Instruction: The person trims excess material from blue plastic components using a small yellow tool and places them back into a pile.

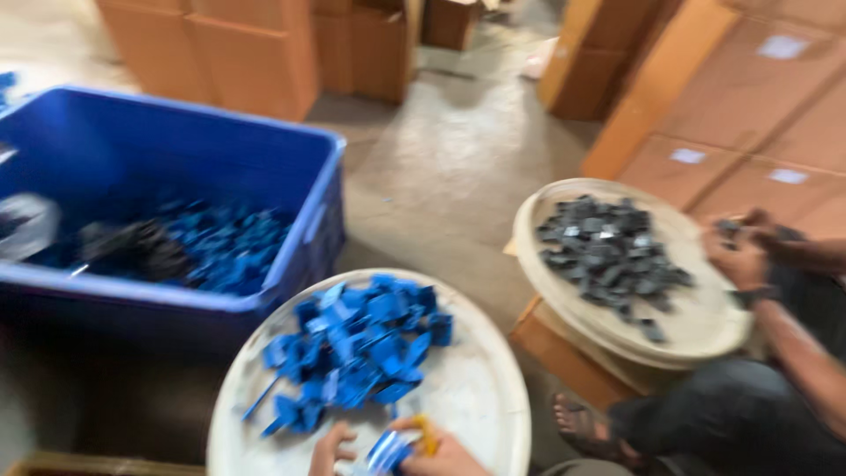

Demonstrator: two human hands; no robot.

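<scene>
We count two round white trays: one [476,397] at bottom centre, one [705,326] at the right. One blue crate [176,141] fills the upper left. Three heaps of small parts: blue ones [352,348] on the near tray, dark grey ones [608,251] on the far tray, more blue ones [225,247] inside the crate, all too blurred and too many to number. We see two hands at the bottom edge, left hand [330,449] and right hand [445,454], plus two hands [740,251] of a second person at the right. Cardboard boxes [256,53] across the top: at least six.
</scene>
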